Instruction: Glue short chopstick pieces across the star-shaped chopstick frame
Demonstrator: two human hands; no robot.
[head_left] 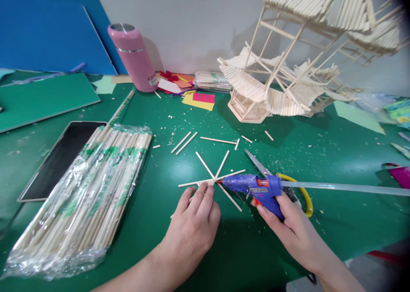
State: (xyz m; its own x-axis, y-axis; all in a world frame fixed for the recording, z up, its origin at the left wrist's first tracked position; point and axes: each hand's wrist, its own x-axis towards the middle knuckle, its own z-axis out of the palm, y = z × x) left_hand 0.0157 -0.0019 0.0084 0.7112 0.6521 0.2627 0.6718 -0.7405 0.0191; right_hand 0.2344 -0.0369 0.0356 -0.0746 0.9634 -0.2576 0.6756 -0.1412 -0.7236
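My right hand [288,223] is wrapped round the grip of a blue hot glue gun [250,185], with a long clear glue stick [346,187] coming out of its back. The nozzle points left and meets the centre of a star of thin wooden sticks [222,163] lying on the table. Fingers together, my left hand [195,223] presses on the star's near side, close to the nozzle tip. What lies under those fingertips is mostly hidden. Scissors with a yellow handle [308,198] lie partly behind the glue gun.
Loose cut sticks [184,143] lie beyond the star. At left are a plastic-wrapped bundle of sticks [92,189] and a dark tablet-like object [60,159]. A pink flask [134,57], coloured paper [198,102] and a pagoda-like stick model [272,70] stand along the wall.
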